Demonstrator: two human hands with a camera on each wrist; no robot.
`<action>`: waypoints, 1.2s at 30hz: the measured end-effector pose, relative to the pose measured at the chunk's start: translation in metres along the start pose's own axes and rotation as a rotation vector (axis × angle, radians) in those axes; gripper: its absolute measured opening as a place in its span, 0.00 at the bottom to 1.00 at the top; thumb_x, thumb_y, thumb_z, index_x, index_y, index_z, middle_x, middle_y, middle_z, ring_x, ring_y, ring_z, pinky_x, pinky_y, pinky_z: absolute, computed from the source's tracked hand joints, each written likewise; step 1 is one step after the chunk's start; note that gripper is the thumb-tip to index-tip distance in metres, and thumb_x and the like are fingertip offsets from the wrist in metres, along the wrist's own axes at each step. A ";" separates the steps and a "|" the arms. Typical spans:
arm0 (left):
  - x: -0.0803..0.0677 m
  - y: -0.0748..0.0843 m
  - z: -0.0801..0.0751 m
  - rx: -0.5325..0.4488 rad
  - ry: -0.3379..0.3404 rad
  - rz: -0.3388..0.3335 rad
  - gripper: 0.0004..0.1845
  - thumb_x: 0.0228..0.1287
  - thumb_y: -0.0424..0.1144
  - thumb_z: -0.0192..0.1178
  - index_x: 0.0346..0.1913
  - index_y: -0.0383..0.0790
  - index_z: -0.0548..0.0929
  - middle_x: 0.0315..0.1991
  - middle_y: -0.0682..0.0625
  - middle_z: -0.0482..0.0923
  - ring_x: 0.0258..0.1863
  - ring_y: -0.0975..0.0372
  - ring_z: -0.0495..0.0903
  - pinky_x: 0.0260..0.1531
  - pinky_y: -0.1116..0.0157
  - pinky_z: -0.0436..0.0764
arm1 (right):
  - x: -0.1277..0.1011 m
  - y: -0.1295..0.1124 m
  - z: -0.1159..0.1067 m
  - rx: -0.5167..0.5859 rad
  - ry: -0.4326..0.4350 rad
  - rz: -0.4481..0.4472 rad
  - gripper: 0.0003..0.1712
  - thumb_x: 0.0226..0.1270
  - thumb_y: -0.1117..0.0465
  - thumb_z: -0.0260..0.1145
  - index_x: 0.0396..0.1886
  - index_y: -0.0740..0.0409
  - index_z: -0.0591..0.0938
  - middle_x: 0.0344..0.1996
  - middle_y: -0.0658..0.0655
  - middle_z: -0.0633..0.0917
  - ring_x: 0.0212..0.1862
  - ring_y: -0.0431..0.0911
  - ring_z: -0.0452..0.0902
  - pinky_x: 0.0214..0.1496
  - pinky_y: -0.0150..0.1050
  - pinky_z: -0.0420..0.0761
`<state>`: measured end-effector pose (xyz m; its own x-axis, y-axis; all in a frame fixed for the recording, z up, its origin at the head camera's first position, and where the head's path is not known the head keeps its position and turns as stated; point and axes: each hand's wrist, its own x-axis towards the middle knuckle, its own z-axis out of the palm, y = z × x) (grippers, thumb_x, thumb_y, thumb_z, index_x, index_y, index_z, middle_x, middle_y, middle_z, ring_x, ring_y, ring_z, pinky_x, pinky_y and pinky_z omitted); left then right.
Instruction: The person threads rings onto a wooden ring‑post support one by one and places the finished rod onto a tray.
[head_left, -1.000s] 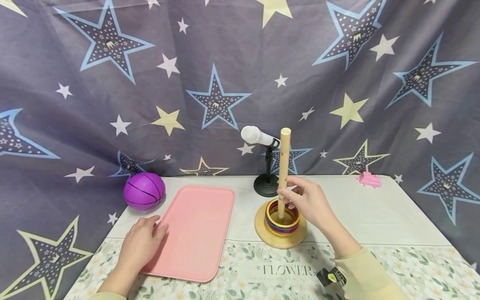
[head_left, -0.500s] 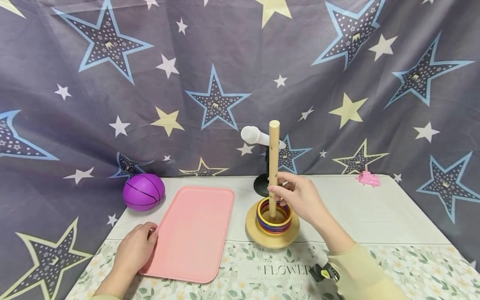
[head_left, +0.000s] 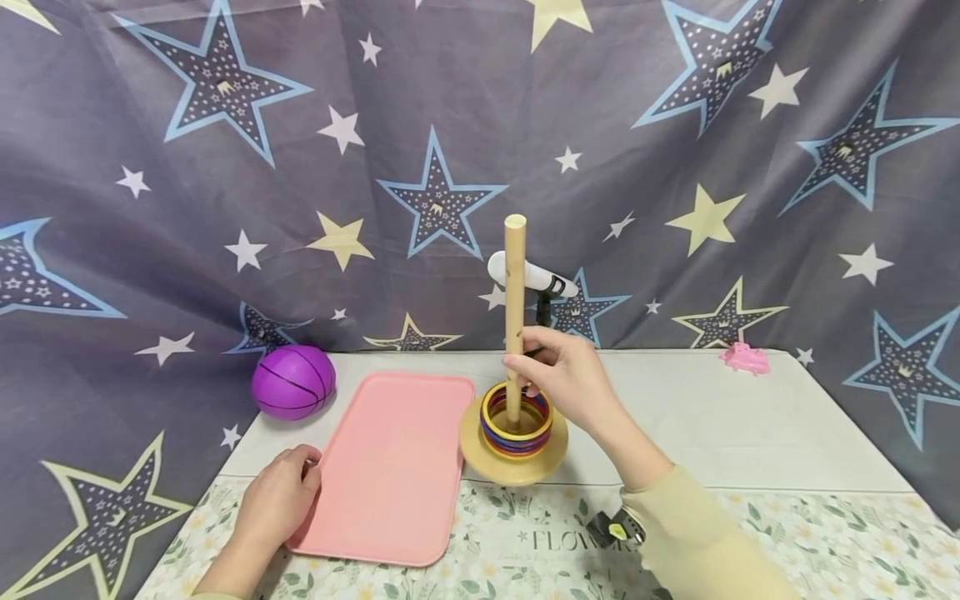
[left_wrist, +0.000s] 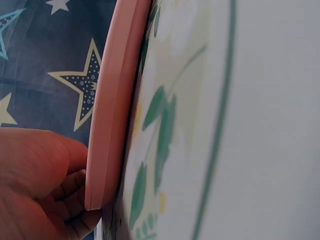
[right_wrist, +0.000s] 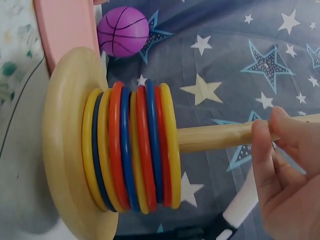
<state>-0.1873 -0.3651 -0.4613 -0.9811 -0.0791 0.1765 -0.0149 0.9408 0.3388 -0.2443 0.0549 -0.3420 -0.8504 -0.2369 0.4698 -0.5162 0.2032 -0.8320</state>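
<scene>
Wooden peg (head_left: 514, 317) stands upright, pinched low on its shaft by the right hand (head_left: 564, 385), with the stacked rings (head_left: 516, 421) and round base (head_left: 513, 457) directly below the grip. Left of the grip, the pink tray (head_left: 390, 468) nearly meets the base; the left hand (head_left: 276, 498) curls on the tray's far edge. Open tabletop (head_left: 720, 425) lies right.

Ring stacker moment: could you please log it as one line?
right hand: grips wooden peg | ring stacker base: beside pink tray | rings: stacked on peg | left hand: holds tray's near left edge
</scene>
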 end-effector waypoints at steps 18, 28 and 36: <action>-0.009 0.008 0.000 -0.031 -0.020 -0.014 0.10 0.73 0.32 0.62 0.52 0.33 0.86 0.32 0.52 0.79 0.29 0.59 0.77 0.32 0.50 0.82 | 0.032 -0.002 0.062 0.067 -0.003 0.034 0.16 0.73 0.59 0.80 0.58 0.56 0.92 0.40 0.52 0.94 0.31 0.46 0.89 0.39 0.57 0.93; -0.013 0.011 0.000 -0.050 -0.023 -0.022 0.09 0.73 0.32 0.63 0.51 0.34 0.86 0.30 0.53 0.77 0.28 0.59 0.74 0.29 0.56 0.77 | 0.044 0.009 0.099 0.039 -0.004 0.033 0.17 0.73 0.57 0.81 0.58 0.53 0.93 0.40 0.49 0.94 0.31 0.43 0.89 0.32 0.38 0.90; -0.008 0.002 0.007 -0.049 -0.012 -0.019 0.08 0.73 0.33 0.62 0.50 0.37 0.86 0.30 0.54 0.76 0.28 0.61 0.74 0.29 0.56 0.78 | 0.051 0.013 0.122 0.025 -0.021 0.066 0.15 0.73 0.56 0.80 0.57 0.50 0.93 0.39 0.47 0.93 0.33 0.43 0.91 0.33 0.38 0.90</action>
<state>-0.1803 -0.3607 -0.4685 -0.9830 -0.0928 0.1583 -0.0246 0.9216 0.3873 -0.2819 -0.0706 -0.3647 -0.8800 -0.2433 0.4079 -0.4563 0.1948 -0.8683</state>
